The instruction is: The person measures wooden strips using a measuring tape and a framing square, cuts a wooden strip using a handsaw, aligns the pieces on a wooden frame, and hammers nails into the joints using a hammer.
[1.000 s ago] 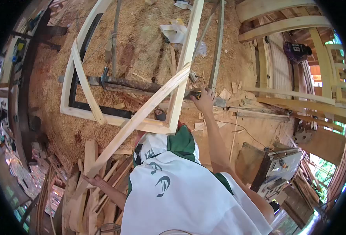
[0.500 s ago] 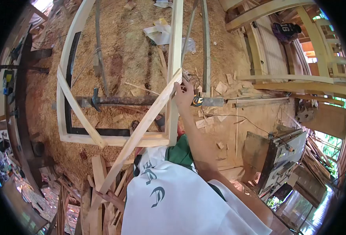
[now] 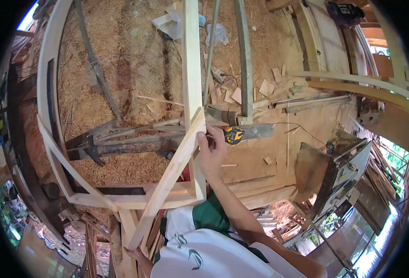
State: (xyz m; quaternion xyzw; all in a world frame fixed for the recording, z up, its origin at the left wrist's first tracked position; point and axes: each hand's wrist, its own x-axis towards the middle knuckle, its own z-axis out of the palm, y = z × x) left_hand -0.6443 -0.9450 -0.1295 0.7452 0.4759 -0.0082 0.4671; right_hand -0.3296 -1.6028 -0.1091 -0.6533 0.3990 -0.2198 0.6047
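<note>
A pale wooden strip lies slantwise across the near right corner of a wooden frame. My right hand pinches its upper end against the frame's long right side. Down at the strip's lower end is my left hand, its fingers partly hidden under the wood and apparently gripping it. A second strip slants across the near left corner, untouched. Just right of my right hand, a black and yellow tape measure rests on a dark beam.
A hammer lies on the dark beam inside the frame. Sawdust and wood offcuts cover the ground. A dark-sided bench stands at the right. Planks lie beneath the near edge. Another person is at the far right.
My view has shifted, so the frame appears lower and further left. Both hands stay at the strip's ends, and it still slants across the corner.
</note>
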